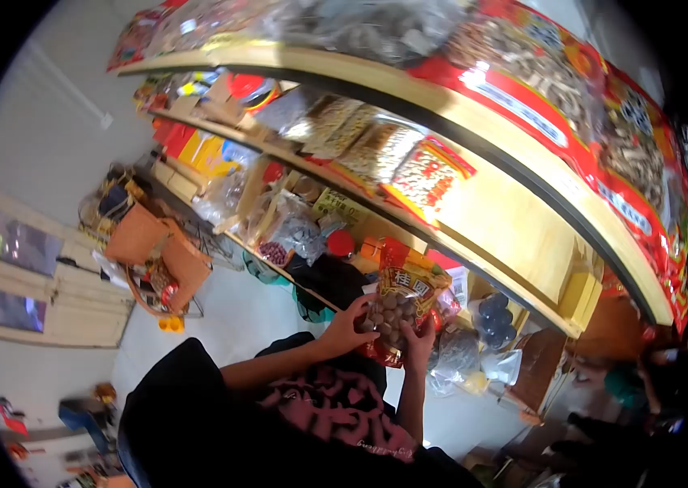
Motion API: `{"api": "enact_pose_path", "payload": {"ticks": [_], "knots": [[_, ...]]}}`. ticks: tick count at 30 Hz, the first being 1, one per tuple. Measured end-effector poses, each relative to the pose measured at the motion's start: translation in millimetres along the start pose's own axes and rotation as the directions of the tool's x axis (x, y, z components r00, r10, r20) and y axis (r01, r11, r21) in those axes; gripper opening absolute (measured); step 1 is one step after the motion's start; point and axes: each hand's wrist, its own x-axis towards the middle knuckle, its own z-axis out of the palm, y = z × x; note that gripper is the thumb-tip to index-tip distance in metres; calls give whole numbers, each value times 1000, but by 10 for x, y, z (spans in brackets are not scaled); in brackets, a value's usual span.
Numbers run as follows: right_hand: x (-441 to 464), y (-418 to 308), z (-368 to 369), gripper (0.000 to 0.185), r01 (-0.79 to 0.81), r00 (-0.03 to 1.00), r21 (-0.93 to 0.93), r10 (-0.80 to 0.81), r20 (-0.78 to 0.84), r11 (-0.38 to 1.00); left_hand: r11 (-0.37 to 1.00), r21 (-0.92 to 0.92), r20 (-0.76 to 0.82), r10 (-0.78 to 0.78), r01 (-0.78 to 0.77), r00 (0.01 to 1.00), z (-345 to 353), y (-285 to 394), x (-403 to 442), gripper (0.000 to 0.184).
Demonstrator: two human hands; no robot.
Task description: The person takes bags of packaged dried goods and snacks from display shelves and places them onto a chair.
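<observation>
A red and gold bag of dried longans (410,281) is held upright in front of my chest, its clear window showing round brown fruit. My left hand (347,328) grips its left side, fingers bent against the plastic. On the opposite edge, my right hand (419,343) is closed with the thumb over the front. The fingers behind the bag are hidden. Just beyond it runs a lower wooden shelf with boxes and packets, including an orange box (371,248) and a red-lidded jar (340,242).
Red packets of white-and-red pieces (427,180) lie on the middle shelf. Large bags of dried goods (523,69) line the top shelf. A clear bag of dark round items (493,321) is at the right. An orange-brown chair (153,252) stands left; other people appear at lower right.
</observation>
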Motion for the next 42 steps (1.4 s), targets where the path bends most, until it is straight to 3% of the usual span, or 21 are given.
{"api": "enact_pose_path", "payload": {"ticks": [3,4,5,7,9,11,12,15,16,20,21,23,27,29,31,32,34,35,37,40,42], "knots": [[108,-92,402,72,44,989,-121,-26,147,992,992,-86,-125,77,-88,989,-356,-257,-72,93],[98,-125,596,72,31,988,-85,-17,155,996,994,-99,-99,38,-48,994,-529,-211,-121,97],[170,-180,613,72,26,988,-80,-14,154,996,995,-95,-99,34,-43,994,-519,-250,11,97],[171,-266,1051,71,93,960,-123,-57,273,988,950,-279,-184,88,-138,979,-768,-369,-96,98],[225,-229,1221,71,129,939,-215,-50,339,968,952,-267,-264,77,-150,962,-869,-372,-221,94],[192,-231,1530,71,102,932,-162,-38,360,981,784,-575,-239,114,-235,964,-1036,-419,-182,86],[164,-157,1814,72,71,894,-169,12,448,983,851,-500,-217,55,-159,975,-1290,-408,-354,80],[-86,104,2342,73,32,833,-235,104,544,971,800,-586,-213,3,-131,977,-1797,-449,-848,78],[-171,306,2481,65,96,796,-317,119,594,944,786,-607,-222,-23,-119,975,-1952,-638,-1011,75],[-568,775,2862,73,-13,746,-347,240,622,938,731,-669,-285,-84,-135,955,-2328,-899,-1595,69],[-726,974,3079,73,-43,678,-365,295,673,930,726,-668,-338,-101,-163,936,-2493,-1016,-1870,69],[-916,1112,3237,72,-76,598,-382,349,722,921,765,-639,-324,-178,-76,929,-2645,-1133,-2189,67],[-1303,1717,3772,73,-174,439,-444,473,764,879,771,-595,-515,-149,-227,844,-2940,-1500,-2922,62],[-1564,2056,4134,70,-57,272,-473,470,840,879,769,-593,-565,-189,-237,803,-3100,-1495,-3376,61],[-1642,2126,4235,71,-54,242,-474,472,848,879,773,-545,-674,-174,-324,718,-3157,-1359,-3587,61],[-1811,2300,4376,71,-66,138,-514,518,844,855,772,-518,-747,-201,-367,633,-3158,-1400,-3829,60],[-1865,2494,4614,70,2,0,-481,481,877,877,747,-525,-778,-228,-407,586,-3282,-1521,-3992,60],[-1948,2686,4560,70,-19,-5,-534,534,846,845,698,-561,-791,-292,-445,538,-3135,-1651,-4124,60],[-2025,2795,4775,66,114,-78,-589,598,798,800,689,-567,-803,-341,-451,490,-3147,-1561,-4223,61],[-2236,2913,4899,64,100,-141,-656,664,735,748,585,-595,-804,-440,-551,401,-3081,-1672,-4355,62],[-2338,3109,4900,66,88,-172,-673,677,716,734,602,-601,-798,-482,-526,362,-3112,-1799,-4421,61]]}}
